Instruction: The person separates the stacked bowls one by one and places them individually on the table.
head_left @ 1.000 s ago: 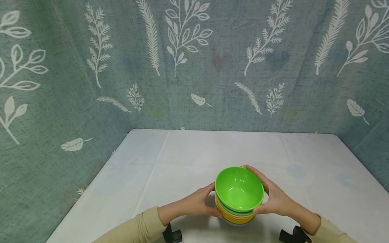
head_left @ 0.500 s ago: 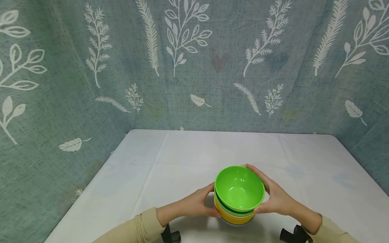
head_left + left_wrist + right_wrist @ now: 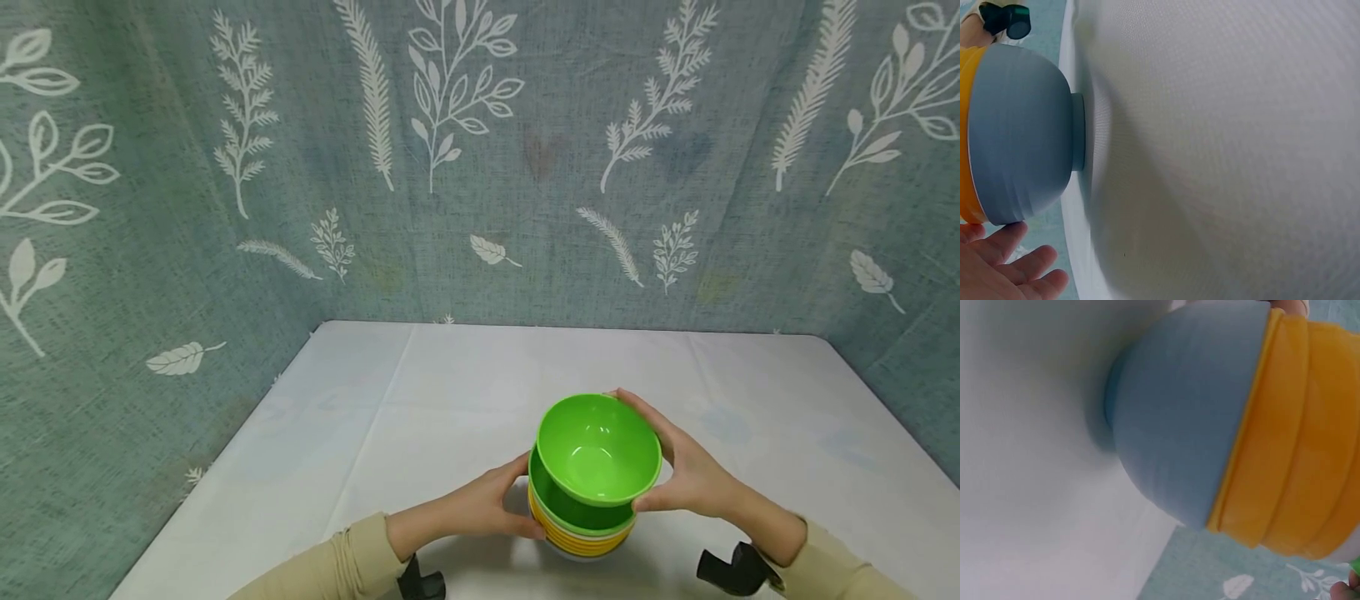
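A stack of nested bowls stands on the white-covered table [image 3: 420, 392]. At its bottom is a blue-grey bowl [image 3: 1019, 131], with several yellow bowls [image 3: 1291, 437] above it. A pale edge and a green bowl [image 3: 558, 504] come higher up. My left hand [image 3: 491, 504] holds the stack from the left, thumb at the near side, fingers at the far side. My right hand [image 3: 690, 473] grips the top green bowl [image 3: 600, 450] at its right rim. That bowl is raised partly out of the green one below, tilted toward me.
A grey-green curtain [image 3: 420, 258] with white leaf prints hangs behind and at both sides of the table. Black wrist cameras [image 3: 738, 571] sit under both wrists, close over the cloth.
The top green bowl has risen from the stack, up and slightly right, with my right hand. More of the green bowl beneath shows. My left hand has stayed in place.
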{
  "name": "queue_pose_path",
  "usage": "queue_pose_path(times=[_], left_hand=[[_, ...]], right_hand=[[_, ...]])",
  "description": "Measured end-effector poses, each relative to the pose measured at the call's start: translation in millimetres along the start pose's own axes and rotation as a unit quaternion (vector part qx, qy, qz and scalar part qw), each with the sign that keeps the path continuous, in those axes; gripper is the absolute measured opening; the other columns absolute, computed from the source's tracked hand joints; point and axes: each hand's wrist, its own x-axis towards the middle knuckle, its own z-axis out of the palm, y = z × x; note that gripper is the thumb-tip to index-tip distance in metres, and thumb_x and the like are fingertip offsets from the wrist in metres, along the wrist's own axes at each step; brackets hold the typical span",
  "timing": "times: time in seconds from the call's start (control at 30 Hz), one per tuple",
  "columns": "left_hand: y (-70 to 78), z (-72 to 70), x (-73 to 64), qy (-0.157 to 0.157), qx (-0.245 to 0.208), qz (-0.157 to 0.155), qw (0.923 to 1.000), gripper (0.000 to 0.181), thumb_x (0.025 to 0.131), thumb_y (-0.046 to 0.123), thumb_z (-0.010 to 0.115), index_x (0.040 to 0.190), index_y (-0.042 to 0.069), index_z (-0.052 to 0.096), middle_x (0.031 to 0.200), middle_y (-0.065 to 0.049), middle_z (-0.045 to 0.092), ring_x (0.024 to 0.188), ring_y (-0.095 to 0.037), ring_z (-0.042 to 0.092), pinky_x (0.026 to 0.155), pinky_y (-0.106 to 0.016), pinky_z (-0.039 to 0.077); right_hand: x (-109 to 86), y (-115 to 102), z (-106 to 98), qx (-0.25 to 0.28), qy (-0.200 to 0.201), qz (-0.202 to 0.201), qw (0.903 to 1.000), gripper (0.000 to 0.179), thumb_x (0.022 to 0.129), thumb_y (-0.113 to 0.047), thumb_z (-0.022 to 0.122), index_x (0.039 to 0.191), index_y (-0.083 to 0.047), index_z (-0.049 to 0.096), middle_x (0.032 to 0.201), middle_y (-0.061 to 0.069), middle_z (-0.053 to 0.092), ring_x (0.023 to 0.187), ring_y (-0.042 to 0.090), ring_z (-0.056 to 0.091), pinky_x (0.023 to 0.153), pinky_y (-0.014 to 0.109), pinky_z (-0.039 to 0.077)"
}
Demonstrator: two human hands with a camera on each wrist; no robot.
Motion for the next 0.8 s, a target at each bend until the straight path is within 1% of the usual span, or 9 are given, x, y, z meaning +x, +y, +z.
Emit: queue_pose_path(times=[0.17, 0.27, 0.53, 0.67, 0.8], left_hand=[[-0.1, -0.6, -0.7, -0.002, 0.006, 0.001, 1.0, 0.093, 0.077, 0.029, 0.074, 0.145, 0.038, 0.011, 0.146, 0.012, 0.029, 0.131, -0.014, 0.033, 0.104, -0.05, 0.03], [-0.4, -0.8, -0.7, -0.003, 0.005, 0.002, 1.0, 0.092, 0.078, 0.028, 0.073, 0.145, 0.038, 0.011, 0.146, 0.012, 0.029, 0.13, -0.013, 0.034, 0.104, -0.049, 0.03], [-0.8, 0.7, -2.3, 0.003, 0.008, -0.002, 1.0, 0.09, 0.078, 0.031, 0.072, 0.145, 0.036, 0.013, 0.145, 0.012, 0.032, 0.129, -0.013, 0.036, 0.104, -0.049, 0.031], [-2.6, 2.9, -2.5, 0.008, 0.009, -0.007, 0.9999, 0.09, 0.078, 0.031, 0.072, 0.145, 0.037, 0.013, 0.144, 0.013, 0.032, 0.128, -0.013, 0.037, 0.103, -0.051, 0.031], [-3.0, 3.0, -2.4, 0.008, 0.008, -0.006, 0.9999, 0.09, 0.078, 0.03, 0.072, 0.145, 0.038, 0.012, 0.144, 0.013, 0.033, 0.128, -0.013, 0.038, 0.102, -0.053, 0.032]], right_hand=[[3.4, -4, -7, 0.018, 0.002, -0.001, 0.9998, 0.095, 0.075, -0.014, 0.075, 0.146, -0.002, 0.013, 0.148, -0.008, 0.027, 0.128, -0.001, 0.032, 0.096, 0.015, 0.034], [4.9, -7, -12, 0.02, 0.006, 0.0, 0.9998, 0.095, 0.075, -0.013, 0.075, 0.146, -0.002, 0.012, 0.147, -0.01, 0.027, 0.127, -0.002, 0.034, 0.096, 0.016, 0.035], [7.3, -10, -25, -0.001, 0.026, -0.011, 0.9996, 0.097, 0.069, 0.001, 0.074, 0.146, -0.003, 0.014, 0.146, -0.013, 0.029, 0.124, -0.003, 0.035, 0.094, 0.011, 0.035], [7.7, -12, -31, -0.015, 0.039, -0.004, 0.9991, 0.098, 0.067, 0.004, 0.074, 0.146, -0.003, 0.015, 0.144, -0.015, 0.029, 0.123, -0.004, 0.036, 0.092, 0.009, 0.036], [7.4, -15, -37, -0.038, 0.063, 0.01, 0.9973, 0.101, 0.065, 0.006, 0.074, 0.146, -0.003, 0.015, 0.141, -0.019, 0.03, 0.119, -0.006, 0.039, 0.089, 0.008, 0.037]])
